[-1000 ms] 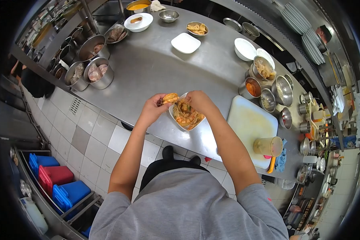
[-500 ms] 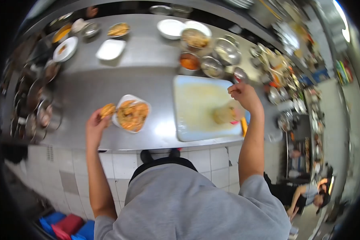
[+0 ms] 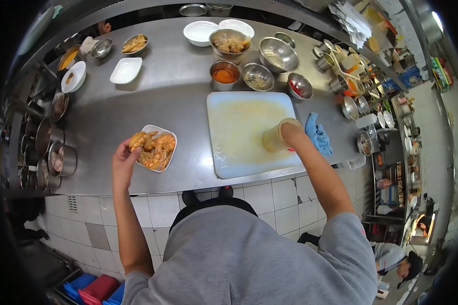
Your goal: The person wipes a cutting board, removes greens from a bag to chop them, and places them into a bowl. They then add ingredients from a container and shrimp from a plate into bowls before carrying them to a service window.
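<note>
My left hand point(image 3: 123, 161) pinches an orange-brown fried piece point(image 3: 137, 141) at the left edge of a square white dish. The dish point(image 3: 173, 149) holds several orange prawns point(image 3: 160, 151). My right hand point(image 3: 292, 135) reaches into the mouth of a tall yellowish container point(image 3: 273, 140), its fingers hidden inside. That container stands tilted towards my hand on the right part of a white cutting board point(image 3: 247, 117). Beside the board, to the right, lies a crumpled blue cloth point(image 3: 317, 135).
Metal bowls stand behind the board, one with orange sauce point(image 3: 225, 75), one with red pieces point(image 3: 300, 86). An empty white dish point(image 3: 126, 70) sits at the back left. Steel pots point(image 3: 62, 158) line the left edge. A person point(image 3: 402, 264) is at the lower right.
My right hand has moved down from above the board's upper right edge into the container. My left hand has stayed by the dish with the fried piece. The view has shifted slightly.
</note>
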Tool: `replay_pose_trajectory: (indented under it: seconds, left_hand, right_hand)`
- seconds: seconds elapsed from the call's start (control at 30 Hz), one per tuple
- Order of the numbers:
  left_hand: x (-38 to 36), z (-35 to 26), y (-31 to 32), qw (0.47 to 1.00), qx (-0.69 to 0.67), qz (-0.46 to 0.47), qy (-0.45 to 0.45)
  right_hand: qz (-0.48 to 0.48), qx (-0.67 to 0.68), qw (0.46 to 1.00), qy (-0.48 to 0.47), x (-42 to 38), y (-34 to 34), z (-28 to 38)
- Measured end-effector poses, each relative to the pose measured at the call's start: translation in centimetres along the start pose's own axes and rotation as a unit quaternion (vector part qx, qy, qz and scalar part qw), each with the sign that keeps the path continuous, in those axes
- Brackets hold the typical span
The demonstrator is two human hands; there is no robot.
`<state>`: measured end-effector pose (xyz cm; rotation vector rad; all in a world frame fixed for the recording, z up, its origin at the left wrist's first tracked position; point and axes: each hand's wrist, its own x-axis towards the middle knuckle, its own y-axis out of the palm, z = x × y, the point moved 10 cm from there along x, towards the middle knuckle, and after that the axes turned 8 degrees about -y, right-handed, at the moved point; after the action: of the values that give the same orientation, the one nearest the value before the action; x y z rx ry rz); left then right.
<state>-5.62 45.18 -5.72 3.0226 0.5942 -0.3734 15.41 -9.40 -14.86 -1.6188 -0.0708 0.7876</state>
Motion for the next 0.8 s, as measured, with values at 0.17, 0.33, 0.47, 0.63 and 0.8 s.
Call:
replay_pose_trajectory:
  seconds: [0.17,0.33,0.47,0.63,0.8]
  left_hand:
    - [-0.8,-0.6,-0.1,0.998,-0.054,0.0,0.016]
    - [-1.2,1.4,-4.0,0.998,-0.05,-0.046,0.004]
    - [-1.8,1.5,-5.3,0.997,-0.057,-0.056,-0.002]
    - [-1.4,1.0,-4.9,0.997,-0.068,-0.04,-0.001]
    - [-1.1,0.9,-4.7,0.997,-0.067,-0.034,-0.004]
  right_hand:
    - [-0.005,-0.006,0.999,-0.041,1.5,2.2,-2.8]
    - [0.014,-0.063,0.992,-0.112,1.9,2.6,-1.2]
    - [-0.102,-0.057,0.983,-0.143,-3.3,-4.6,2.4]
    - [-0.053,-0.066,0.991,-0.105,-1.5,-0.3,-2.9]
    - [0.066,-0.102,0.99,-0.076,0.8,3.1,-3.3]
